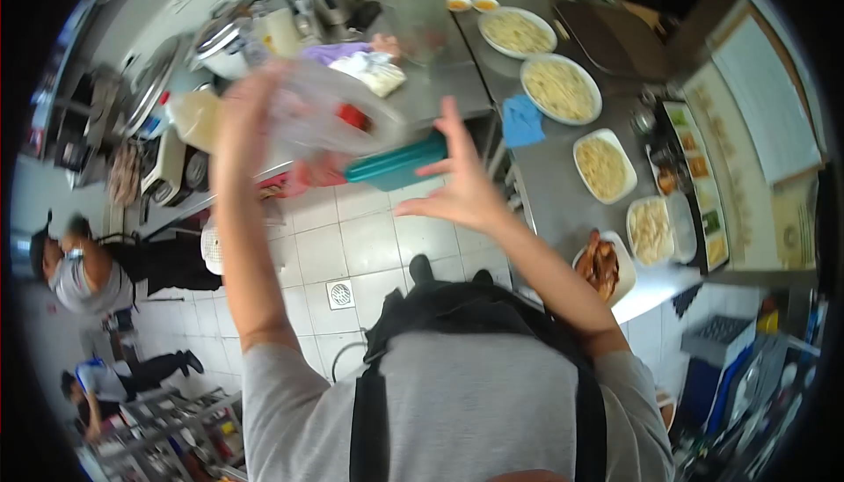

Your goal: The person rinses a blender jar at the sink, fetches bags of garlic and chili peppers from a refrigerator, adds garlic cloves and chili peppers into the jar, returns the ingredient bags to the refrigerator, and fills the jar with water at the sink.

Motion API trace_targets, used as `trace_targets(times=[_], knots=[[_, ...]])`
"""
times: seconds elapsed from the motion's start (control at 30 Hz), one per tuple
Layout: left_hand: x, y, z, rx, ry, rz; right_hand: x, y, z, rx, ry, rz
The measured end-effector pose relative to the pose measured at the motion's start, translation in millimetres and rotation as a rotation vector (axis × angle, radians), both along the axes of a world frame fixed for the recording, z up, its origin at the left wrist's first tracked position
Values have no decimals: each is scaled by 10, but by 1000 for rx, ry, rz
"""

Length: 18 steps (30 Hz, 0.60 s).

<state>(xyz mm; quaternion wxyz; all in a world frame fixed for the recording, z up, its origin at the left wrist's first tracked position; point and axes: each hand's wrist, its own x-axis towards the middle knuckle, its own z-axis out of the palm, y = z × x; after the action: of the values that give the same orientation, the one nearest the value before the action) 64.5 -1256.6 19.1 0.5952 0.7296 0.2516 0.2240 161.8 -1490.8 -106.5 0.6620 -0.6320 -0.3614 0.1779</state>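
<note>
My left hand (249,108), blurred by motion, is closed on the near-left end of a translucent plastic container (321,104), held tilted above the floor gap by the counter. A small red piece (354,116) shows at its far side. Just below it is a teal plastic tub (396,164); what supports it is hidden. My right hand (470,187) is spread beside the tub's right end, fingers apart. Whether those fingers touch the tub, I cannot tell.
On the right counter stand several white dishes of pale shredded food (563,89), a blue cloth (523,121) and a dish of browned meat (598,266). A jug of pale liquid (193,115) is at left. Two people (88,275) are farther left. A floor drain (340,295) lies below.
</note>
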Motion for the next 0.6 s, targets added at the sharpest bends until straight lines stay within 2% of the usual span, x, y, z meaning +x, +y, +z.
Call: trace_targets(times=[0.07,0.1,0.13,0.2,0.23,0.27,0.33,0.37,0.4,0.47,0.5,0.57,0.6], knots=[[-165,-339,-273,206,127,-67,-119,601,-207,71,-193,12],[-239,-425,-404,93,-29,-310,-171,775,-324,-21,-375,-31],[-413,-495,-500,62,27,-272,-273,848,-455,-5,-318,-37],[-713,-374,-483,478,-14,-345,-475,901,-650,154,179,43],[-835,-368,-654,549,-18,-272,-487,905,-613,134,266,149],[-948,-320,-930,614,-8,-201,-466,897,-507,11,229,308],[-1012,-365,-1575,445,182,-466,-593,995,-178,-21,197,409],[-982,-394,-1867,329,167,-420,-658,1026,-31,-41,184,453],[-950,-423,-1987,208,160,-374,-717,1058,85,-77,-10,402],[-913,-316,-2046,407,85,-269,-807,1188,252,-154,-380,313],[-841,-246,-2007,505,44,-211,-779,1282,315,-53,-523,265],[-705,-72,-1937,696,-39,-98,-527,1354,614,30,-470,261],[-649,22,-1929,789,-85,-42,-435,1344,891,211,-365,153]])
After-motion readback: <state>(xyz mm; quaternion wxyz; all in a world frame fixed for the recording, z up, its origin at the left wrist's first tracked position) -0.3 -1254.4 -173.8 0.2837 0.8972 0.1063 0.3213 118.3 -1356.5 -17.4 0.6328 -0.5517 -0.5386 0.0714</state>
